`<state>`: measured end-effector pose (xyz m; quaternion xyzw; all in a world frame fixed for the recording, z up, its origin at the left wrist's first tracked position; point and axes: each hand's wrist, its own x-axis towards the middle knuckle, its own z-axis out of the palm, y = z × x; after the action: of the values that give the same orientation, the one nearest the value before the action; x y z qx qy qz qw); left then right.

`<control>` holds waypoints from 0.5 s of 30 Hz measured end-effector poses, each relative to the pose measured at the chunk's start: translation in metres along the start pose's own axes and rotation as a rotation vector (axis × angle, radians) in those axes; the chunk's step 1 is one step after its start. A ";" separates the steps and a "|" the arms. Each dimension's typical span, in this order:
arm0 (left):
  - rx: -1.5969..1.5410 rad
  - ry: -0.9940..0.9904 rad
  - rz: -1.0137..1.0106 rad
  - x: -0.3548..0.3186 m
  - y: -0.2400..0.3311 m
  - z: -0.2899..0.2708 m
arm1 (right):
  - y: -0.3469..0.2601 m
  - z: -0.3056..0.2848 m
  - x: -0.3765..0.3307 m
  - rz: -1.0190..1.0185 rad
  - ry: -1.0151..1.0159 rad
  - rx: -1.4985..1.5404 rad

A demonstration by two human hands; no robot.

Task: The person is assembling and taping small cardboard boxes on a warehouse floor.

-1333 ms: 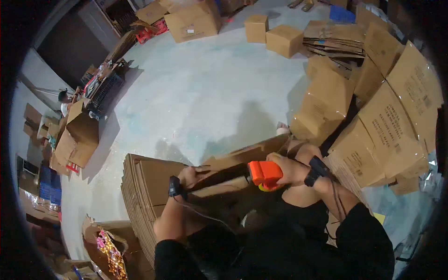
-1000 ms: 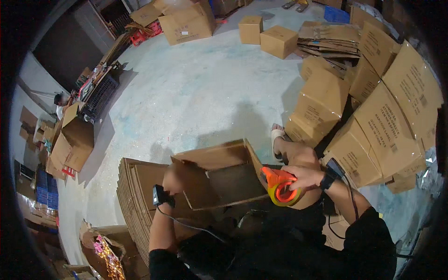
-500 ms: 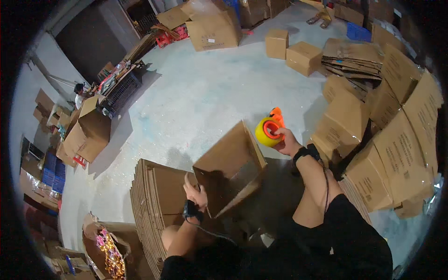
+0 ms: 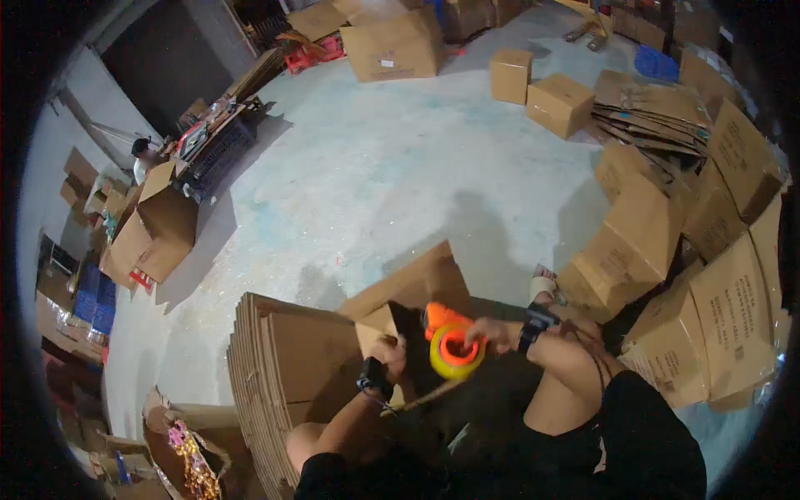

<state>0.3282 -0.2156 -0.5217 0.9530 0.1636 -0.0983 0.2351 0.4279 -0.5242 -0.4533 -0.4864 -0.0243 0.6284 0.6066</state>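
My right hand (image 4: 492, 333) grips an orange tape dispenser (image 4: 435, 317) loaded with a roll of yellow tape (image 4: 442, 367). The dispenser is above the near side of an open cardboard box (image 4: 417, 279), between my knees. My left hand (image 4: 390, 354) is closed at the box's left side, holding a flap (image 4: 377, 327) that stands folded up; the fingertips are partly hidden. Just left of the box stands a thick stack of flattened cartons (image 4: 275, 358). The dark inside and lower part of the box are hard to make out.
Several brown cartons (image 4: 642, 233) crowd the right side. Farther off are two closed boxes (image 4: 560, 104) and a pile of flat cardboard (image 4: 650, 100). A carton of shiny pink and gold pieces (image 4: 196, 462) sits lower left. Another person (image 4: 143, 158) is by a table at left.
My right hand has brought the tape dispenser down and left, from beyond the box to above it. My left hand has moved right and closed on a flap; the box has tilted.
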 end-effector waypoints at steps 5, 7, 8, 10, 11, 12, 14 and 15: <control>-0.558 -0.665 -0.029 -0.015 0.026 -0.002 | 0.067 0.025 -0.002 0.012 0.024 -0.037; -0.769 -0.829 0.039 -0.024 -0.003 -0.005 | 0.066 0.029 0.006 0.124 0.066 -0.022; -0.867 -0.921 0.090 -0.024 -0.003 -0.005 | 0.075 0.016 0.018 0.083 0.135 -0.107; -0.350 -0.892 0.454 -0.054 0.015 -0.011 | 0.083 -0.003 0.020 0.057 0.201 -0.044; -0.083 -0.844 0.610 -0.083 0.026 -0.030 | 0.076 -0.006 0.019 0.057 0.176 0.095; 0.191 -0.782 0.763 -0.106 0.039 -0.049 | 0.068 -0.008 0.017 0.052 0.153 0.232; 0.189 -0.883 0.737 -0.106 0.034 -0.067 | 0.060 -0.006 0.025 0.013 0.113 0.203; -0.100 -1.044 0.569 -0.077 0.033 -0.073 | 0.060 -0.007 0.030 -0.043 0.089 0.185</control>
<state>0.2763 -0.2280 -0.4239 0.7730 -0.2309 -0.4790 0.3461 0.3948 -0.5205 -0.5115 -0.4549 0.0504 0.5926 0.6628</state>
